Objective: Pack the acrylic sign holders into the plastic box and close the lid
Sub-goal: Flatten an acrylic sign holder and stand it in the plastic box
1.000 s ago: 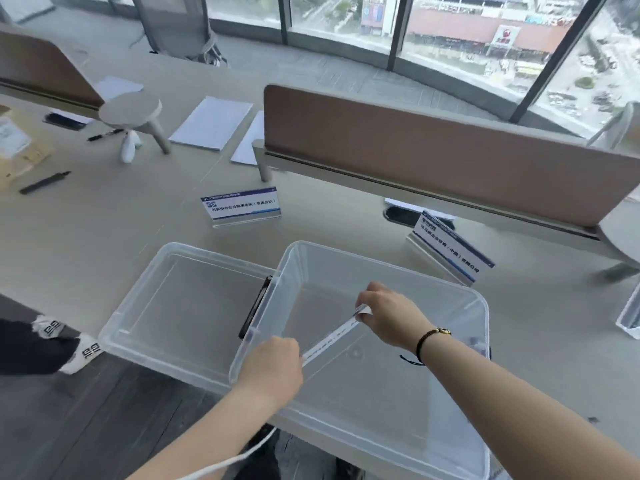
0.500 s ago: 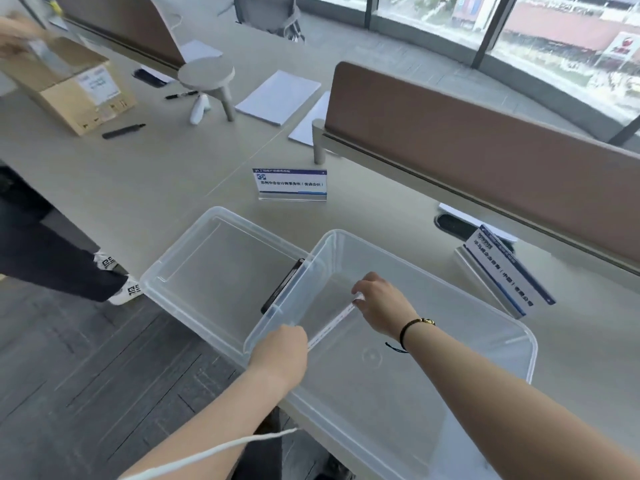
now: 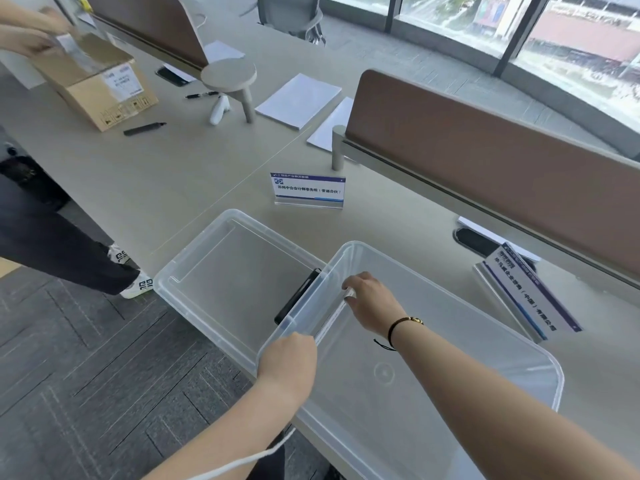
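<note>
The long pale-grey tabletop carries everything, and the clear rectangular plastic box sits at its near edge, partly overhanging toward the floor, probably so it can be reached from the standing side. Its clear flat lid lies upturned just beside the box's left wall, also at that near edge, out of the way until packing is done.

Inside the box, close along that left wall, both hands carry a clear acrylic sign holder by its ends. The right hand pinches the far end, fingers closed on it; the left hand is curled over the near end, though its fingertips are hidden. Held edge-on, the holder's long axis runs parallel to the left wall, from the near edge toward the brown desk divider — apparently so it stacks flat against the side.

Two more await: a blue-and-white labelled sign holder standing upright mid-table, facing the near edge, and another blue-labelled sign holder lying tilted right of the box.
</note>
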`<control>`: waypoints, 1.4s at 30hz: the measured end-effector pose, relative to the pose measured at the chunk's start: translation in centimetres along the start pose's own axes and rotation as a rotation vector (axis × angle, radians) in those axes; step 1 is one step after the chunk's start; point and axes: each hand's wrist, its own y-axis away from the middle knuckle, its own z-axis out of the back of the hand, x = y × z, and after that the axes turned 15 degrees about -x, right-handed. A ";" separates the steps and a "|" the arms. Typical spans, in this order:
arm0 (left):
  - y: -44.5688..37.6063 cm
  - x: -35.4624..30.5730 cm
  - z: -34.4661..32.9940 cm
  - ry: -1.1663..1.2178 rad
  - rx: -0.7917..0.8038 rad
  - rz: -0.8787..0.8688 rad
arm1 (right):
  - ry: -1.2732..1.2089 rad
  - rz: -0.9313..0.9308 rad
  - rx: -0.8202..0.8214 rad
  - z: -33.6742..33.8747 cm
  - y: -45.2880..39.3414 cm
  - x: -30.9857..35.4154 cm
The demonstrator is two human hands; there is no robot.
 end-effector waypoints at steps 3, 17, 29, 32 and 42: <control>-0.1 0.0 0.0 -0.021 -0.005 0.010 | -0.019 -0.012 0.005 -0.2 0.1 0.3; 0.0 0.6 1.8 0.042 -0.029 -0.007 | -0.105 -0.024 0.021 2.4 1.5 1.4; -3.5 3.9 8.0 0.374 -0.358 0.057 | -0.172 0.049 -0.177 8.2 1.9 3.1; -6.2 5.5 9.2 0.382 -0.402 0.055 | -0.183 0.011 -0.248 8.9 1.1 3.5; -21.0 11.3 10.2 0.457 -0.436 0.040 | -0.109 -0.131 -0.373 8.9 -7.6 5.1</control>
